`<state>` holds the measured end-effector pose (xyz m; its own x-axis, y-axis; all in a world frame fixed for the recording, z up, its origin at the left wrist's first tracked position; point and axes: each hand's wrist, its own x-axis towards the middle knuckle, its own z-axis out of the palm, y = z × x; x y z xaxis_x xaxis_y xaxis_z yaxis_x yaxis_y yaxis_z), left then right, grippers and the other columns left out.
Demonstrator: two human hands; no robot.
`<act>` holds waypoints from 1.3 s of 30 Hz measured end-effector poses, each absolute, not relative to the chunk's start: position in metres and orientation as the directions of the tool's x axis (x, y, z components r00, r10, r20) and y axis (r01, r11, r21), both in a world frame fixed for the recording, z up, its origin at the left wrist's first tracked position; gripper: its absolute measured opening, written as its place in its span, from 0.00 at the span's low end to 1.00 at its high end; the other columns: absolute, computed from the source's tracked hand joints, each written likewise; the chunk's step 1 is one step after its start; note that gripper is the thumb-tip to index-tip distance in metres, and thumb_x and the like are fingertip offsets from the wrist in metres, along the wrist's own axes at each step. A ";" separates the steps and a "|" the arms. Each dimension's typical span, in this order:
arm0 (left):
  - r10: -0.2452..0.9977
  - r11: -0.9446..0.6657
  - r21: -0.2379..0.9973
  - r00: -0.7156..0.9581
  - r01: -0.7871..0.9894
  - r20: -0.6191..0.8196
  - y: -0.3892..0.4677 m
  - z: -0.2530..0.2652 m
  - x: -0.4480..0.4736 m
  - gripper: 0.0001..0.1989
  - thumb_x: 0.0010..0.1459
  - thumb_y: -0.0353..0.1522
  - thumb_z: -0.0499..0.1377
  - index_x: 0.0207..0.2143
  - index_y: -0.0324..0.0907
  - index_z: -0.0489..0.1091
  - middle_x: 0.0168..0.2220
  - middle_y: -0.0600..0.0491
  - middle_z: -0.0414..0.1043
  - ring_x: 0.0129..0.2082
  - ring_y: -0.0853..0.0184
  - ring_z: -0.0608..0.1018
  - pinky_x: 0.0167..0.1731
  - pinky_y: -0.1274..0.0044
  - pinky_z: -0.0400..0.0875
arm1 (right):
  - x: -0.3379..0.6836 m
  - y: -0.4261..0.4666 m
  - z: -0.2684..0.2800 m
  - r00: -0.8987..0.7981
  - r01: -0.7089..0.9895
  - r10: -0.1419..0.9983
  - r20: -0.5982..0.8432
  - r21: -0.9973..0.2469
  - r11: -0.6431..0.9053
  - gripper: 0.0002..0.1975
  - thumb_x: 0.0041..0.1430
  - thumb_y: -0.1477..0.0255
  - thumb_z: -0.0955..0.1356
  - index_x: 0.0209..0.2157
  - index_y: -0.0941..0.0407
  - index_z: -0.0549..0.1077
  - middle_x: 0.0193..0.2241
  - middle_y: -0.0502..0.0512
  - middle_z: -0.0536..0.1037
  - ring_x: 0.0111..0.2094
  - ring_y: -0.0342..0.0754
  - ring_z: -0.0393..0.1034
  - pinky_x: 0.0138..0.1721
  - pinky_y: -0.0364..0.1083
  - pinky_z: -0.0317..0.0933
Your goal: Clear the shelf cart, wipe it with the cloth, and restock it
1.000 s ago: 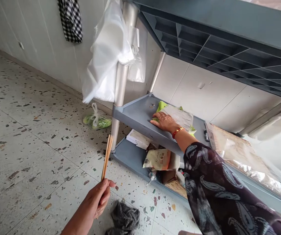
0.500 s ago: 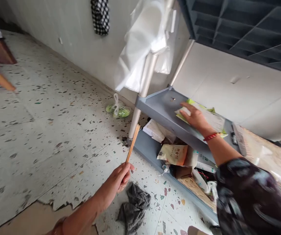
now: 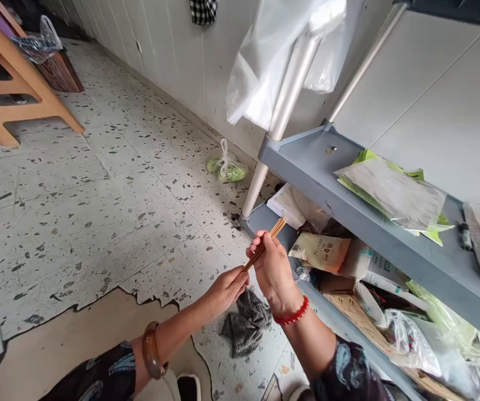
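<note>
A thin bundle of wooden chopsticks (image 3: 274,229) slants up to the right between my two hands. My left hand (image 3: 230,287) pinches its lower end. Higher up, the fingers of my right hand (image 3: 272,264) are closed around the bundle, and its tips stick out above them. Below the hands a dark grey cloth (image 3: 248,323) lies crumpled on the floor. To the right, on the upper grey shelf (image 3: 306,161), rests a flat stack of green and clear plastic packets (image 3: 394,186), apart from both hands.
The lower shelf holds a cream food packet (image 3: 320,252), boxes and several plastic bags. White plastic bags (image 3: 260,61) hang on the rack's post. A tied bag of greens (image 3: 228,168) sits on the floor by the wall. At left stands an orange stool (image 3: 26,97).
My right hand has left the packets on the upper shelf and come over to the chopsticks, closing on them beside my left hand. The view has shifted, showing more of the stool and lower shelf.
</note>
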<state>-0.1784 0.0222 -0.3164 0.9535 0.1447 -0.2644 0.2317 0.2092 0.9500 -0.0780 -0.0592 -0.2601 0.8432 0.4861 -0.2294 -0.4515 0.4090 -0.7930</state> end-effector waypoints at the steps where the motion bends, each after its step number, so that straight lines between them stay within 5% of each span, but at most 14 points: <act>1: 0.127 0.229 0.940 0.950 0.251 -0.285 0.026 -0.324 -0.180 0.26 0.57 0.56 0.55 0.30 0.42 0.66 0.20 0.61 0.58 0.19 0.74 0.58 0.20 0.78 0.51 | -0.077 -0.057 -0.262 0.868 -0.431 0.443 -0.223 -0.781 0.452 0.14 0.55 0.58 0.72 0.34 0.53 0.72 0.24 0.44 0.69 0.24 0.39 0.63 0.32 0.42 0.63; 5: 0.139 0.589 0.753 0.881 0.294 -0.453 0.038 -0.353 -0.187 0.25 0.63 0.52 0.50 0.40 0.39 0.70 0.29 0.53 0.71 0.23 0.71 0.69 0.24 0.78 0.62 | -0.080 -0.060 -0.275 0.945 -0.263 0.307 -0.112 -0.818 0.512 0.12 0.59 0.58 0.69 0.33 0.51 0.68 0.24 0.43 0.65 0.24 0.40 0.60 0.31 0.42 0.61; 9: 0.210 0.793 0.575 0.794 0.202 -0.570 0.040 -0.370 -0.185 0.21 0.66 0.46 0.49 0.40 0.38 0.71 0.33 0.48 0.75 0.29 0.68 0.75 0.33 0.74 0.71 | -0.095 -0.059 -0.299 0.936 -0.256 0.333 -0.112 -0.866 0.428 0.14 0.61 0.55 0.66 0.34 0.51 0.67 0.27 0.45 0.69 0.29 0.43 0.65 0.37 0.45 0.64; 16: 0.164 0.245 0.928 0.931 0.281 -0.325 0.040 -0.364 -0.182 0.21 0.61 0.49 0.56 0.37 0.40 0.73 0.33 0.49 0.74 0.34 0.65 0.73 0.34 0.75 0.66 | -0.100 -0.053 -0.330 0.888 -0.352 0.416 -0.196 -0.873 0.338 0.17 0.59 0.52 0.68 0.35 0.51 0.67 0.29 0.47 0.76 0.32 0.43 0.71 0.39 0.45 0.65; 21: 0.176 0.331 0.835 0.841 0.439 -0.512 0.043 -0.383 -0.182 0.20 0.56 0.50 0.59 0.29 0.42 0.68 0.18 0.60 0.58 0.17 0.74 0.57 0.18 0.78 0.50 | -0.084 -0.062 -0.379 0.733 -0.478 0.600 -0.319 -0.870 0.121 0.22 0.59 0.48 0.65 0.43 0.51 0.69 0.38 0.54 0.81 0.42 0.50 0.75 0.43 0.50 0.68; 24: 0.291 0.377 0.810 0.772 0.450 -0.564 0.057 -0.408 -0.188 0.22 0.54 0.53 0.58 0.28 0.44 0.62 0.17 0.64 0.50 0.15 0.76 0.49 0.16 0.78 0.42 | -0.066 -0.085 -0.424 0.641 -0.207 0.681 -0.355 -0.934 -0.292 0.29 0.61 0.50 0.63 0.57 0.52 0.67 0.48 0.59 0.79 0.53 0.54 0.71 0.56 0.56 0.61; 27: 0.343 0.420 0.793 0.732 0.441 -0.589 0.072 -0.426 -0.196 0.24 0.54 0.56 0.55 0.29 0.45 0.59 0.17 0.66 0.47 0.14 0.78 0.45 0.16 0.79 0.40 | -0.069 -0.120 -0.469 0.548 0.203 0.685 -0.480 -0.718 -0.666 0.33 0.59 0.55 0.67 0.65 0.48 0.61 0.64 0.61 0.65 0.65 0.60 0.57 0.64 0.61 0.49; 30: 0.325 0.464 0.764 0.716 0.449 -0.618 0.077 -0.436 -0.201 0.23 0.53 0.54 0.56 0.30 0.44 0.60 0.19 0.65 0.50 0.14 0.78 0.47 0.15 0.81 0.42 | -0.102 -0.152 -0.503 0.356 0.472 0.679 -0.642 -0.504 -0.723 0.48 0.47 0.56 0.75 0.67 0.43 0.54 0.72 0.58 0.40 0.70 0.71 0.34 0.65 0.69 0.40; 32: 0.303 0.493 0.737 0.703 0.462 -0.644 0.077 -0.441 -0.201 0.22 0.52 0.53 0.58 0.30 0.44 0.61 0.18 0.65 0.51 0.13 0.79 0.48 0.15 0.81 0.43 | -0.126 -0.165 -0.519 0.289 0.573 0.679 -0.675 -0.446 -0.688 0.51 0.39 0.58 0.78 0.66 0.41 0.57 0.72 0.54 0.36 0.70 0.73 0.27 0.64 0.72 0.36; 35: 0.289 0.513 0.714 0.687 0.477 -0.667 0.077 -0.447 -0.201 0.23 0.51 0.54 0.59 0.28 0.44 0.60 0.16 0.66 0.51 0.12 0.79 0.47 0.14 0.81 0.42 | -0.138 -0.171 -0.533 0.402 0.531 0.692 -0.600 -0.462 -0.710 0.32 0.43 0.67 0.75 0.53 0.42 0.72 0.70 0.50 0.50 0.70 0.68 0.37 0.66 0.68 0.39; 39: 0.321 0.532 0.715 0.673 0.454 -0.667 0.082 -0.451 -0.204 0.25 0.48 0.56 0.60 0.28 0.44 0.60 0.17 0.66 0.51 0.13 0.79 0.47 0.15 0.81 0.41 | -0.106 -0.144 -0.530 0.677 0.112 0.567 -0.469 -0.696 -0.709 0.09 0.47 0.69 0.69 0.34 0.50 0.76 0.49 0.59 0.76 0.55 0.66 0.66 0.56 0.65 0.59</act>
<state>-0.2036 0.0816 -0.4513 0.6731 0.3205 -0.6665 0.4543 0.5319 0.7146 -0.1058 -0.1445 -0.5305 0.6775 0.5670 -0.4685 0.1124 -0.7094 -0.6958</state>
